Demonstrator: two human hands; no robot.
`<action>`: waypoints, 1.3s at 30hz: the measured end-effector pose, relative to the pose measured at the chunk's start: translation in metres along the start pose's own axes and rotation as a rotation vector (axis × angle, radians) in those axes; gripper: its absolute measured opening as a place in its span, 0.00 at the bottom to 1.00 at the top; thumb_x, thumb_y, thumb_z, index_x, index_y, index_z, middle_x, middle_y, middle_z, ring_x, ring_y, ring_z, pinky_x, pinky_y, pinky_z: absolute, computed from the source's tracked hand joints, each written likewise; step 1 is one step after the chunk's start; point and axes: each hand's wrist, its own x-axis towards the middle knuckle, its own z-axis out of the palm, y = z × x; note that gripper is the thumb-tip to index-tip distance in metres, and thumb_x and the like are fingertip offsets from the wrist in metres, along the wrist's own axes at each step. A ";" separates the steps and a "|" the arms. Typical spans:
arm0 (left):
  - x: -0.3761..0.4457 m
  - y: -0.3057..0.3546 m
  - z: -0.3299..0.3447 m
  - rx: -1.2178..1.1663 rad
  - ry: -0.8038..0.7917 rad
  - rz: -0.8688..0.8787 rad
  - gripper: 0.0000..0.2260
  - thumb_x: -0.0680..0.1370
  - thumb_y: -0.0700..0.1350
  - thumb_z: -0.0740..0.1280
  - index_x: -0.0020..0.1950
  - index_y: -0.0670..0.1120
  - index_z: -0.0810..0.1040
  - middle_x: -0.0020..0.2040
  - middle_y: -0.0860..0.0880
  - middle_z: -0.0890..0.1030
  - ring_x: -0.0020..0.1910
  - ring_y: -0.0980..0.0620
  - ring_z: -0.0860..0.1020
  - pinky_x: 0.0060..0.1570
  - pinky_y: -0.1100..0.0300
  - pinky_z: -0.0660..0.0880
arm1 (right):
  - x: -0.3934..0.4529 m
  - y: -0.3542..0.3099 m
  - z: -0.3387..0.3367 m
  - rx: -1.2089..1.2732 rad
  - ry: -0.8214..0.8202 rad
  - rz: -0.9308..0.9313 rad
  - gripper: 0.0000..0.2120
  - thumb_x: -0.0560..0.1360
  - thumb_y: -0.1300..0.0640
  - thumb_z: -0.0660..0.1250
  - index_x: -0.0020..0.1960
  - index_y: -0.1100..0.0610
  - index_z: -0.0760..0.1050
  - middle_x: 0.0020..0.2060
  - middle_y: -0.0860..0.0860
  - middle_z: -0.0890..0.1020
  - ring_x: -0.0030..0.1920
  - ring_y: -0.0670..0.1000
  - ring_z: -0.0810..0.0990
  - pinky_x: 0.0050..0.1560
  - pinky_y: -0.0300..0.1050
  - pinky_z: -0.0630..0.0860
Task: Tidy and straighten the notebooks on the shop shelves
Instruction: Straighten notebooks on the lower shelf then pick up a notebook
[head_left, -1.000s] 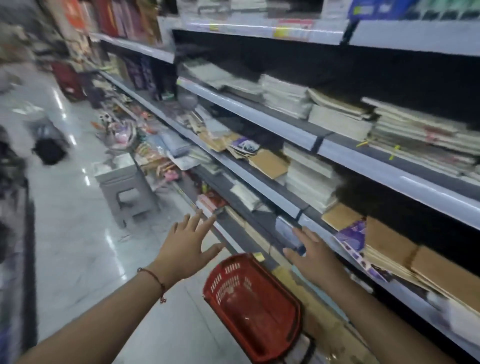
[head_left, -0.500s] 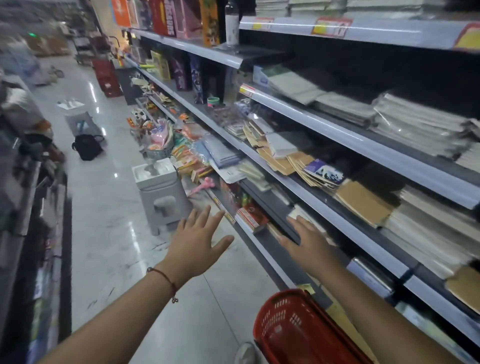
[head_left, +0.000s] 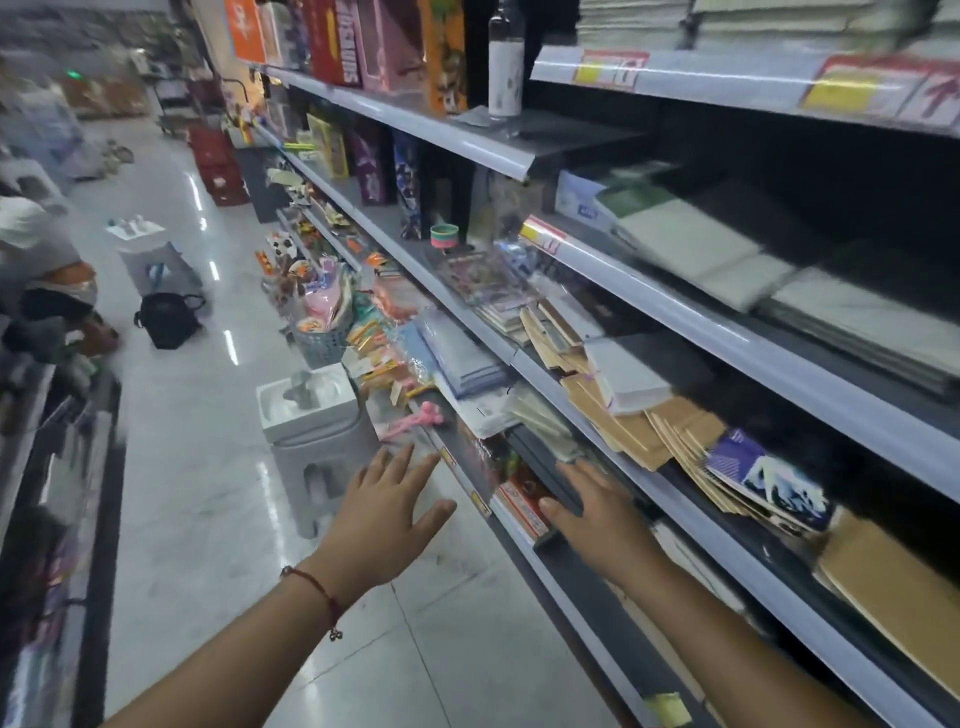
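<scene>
Brown-covered notebooks (head_left: 631, 428) lie fanned and crooked on the middle shelf (head_left: 691, 499), with a white notebook stack (head_left: 631, 374) on top of them and a blue-and-white notebook (head_left: 769, 475) to their right. A larger brown notebook (head_left: 893, 587) lies at the far right. My left hand (head_left: 384, 512) hovers over the aisle floor with fingers spread, holding nothing. My right hand (head_left: 597, 512) reaches flat toward the lower shelf edge (head_left: 571, 582), fingers straight, just in front of a dark flat item; I cannot tell if it touches.
A grey plastic stool (head_left: 311, 415) stands on the floor just left of the shelves, a grey basket of toys (head_left: 322, 332) behind it. A black bag (head_left: 169, 318) and another stool (head_left: 150, 254) sit further down the aisle. The upper shelf holds pale paper stacks (head_left: 691, 244).
The view has swung left along the aisle; the red basket has left the frame. Both hands have moved with it toward the lower shelf, still flat and empty.
</scene>
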 end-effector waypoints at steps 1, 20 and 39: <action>0.017 -0.006 -0.005 0.007 0.010 0.016 0.34 0.77 0.70 0.45 0.81 0.59 0.48 0.82 0.50 0.47 0.81 0.44 0.47 0.77 0.47 0.48 | 0.015 -0.004 0.000 0.001 0.008 0.006 0.29 0.81 0.42 0.62 0.78 0.48 0.61 0.78 0.49 0.61 0.76 0.53 0.61 0.73 0.52 0.62; 0.364 -0.083 -0.033 0.037 -0.083 0.609 0.29 0.82 0.63 0.53 0.81 0.58 0.49 0.82 0.50 0.51 0.81 0.46 0.50 0.78 0.50 0.50 | 0.235 -0.047 0.024 0.132 0.307 0.381 0.29 0.79 0.44 0.65 0.78 0.49 0.62 0.78 0.48 0.62 0.77 0.51 0.62 0.75 0.50 0.63; 0.545 0.024 0.022 0.097 -0.091 0.806 0.34 0.77 0.64 0.51 0.82 0.53 0.54 0.82 0.44 0.52 0.80 0.38 0.50 0.76 0.41 0.54 | 0.356 -0.005 -0.007 0.358 0.492 0.539 0.32 0.77 0.48 0.68 0.78 0.48 0.59 0.71 0.47 0.70 0.63 0.48 0.76 0.64 0.47 0.74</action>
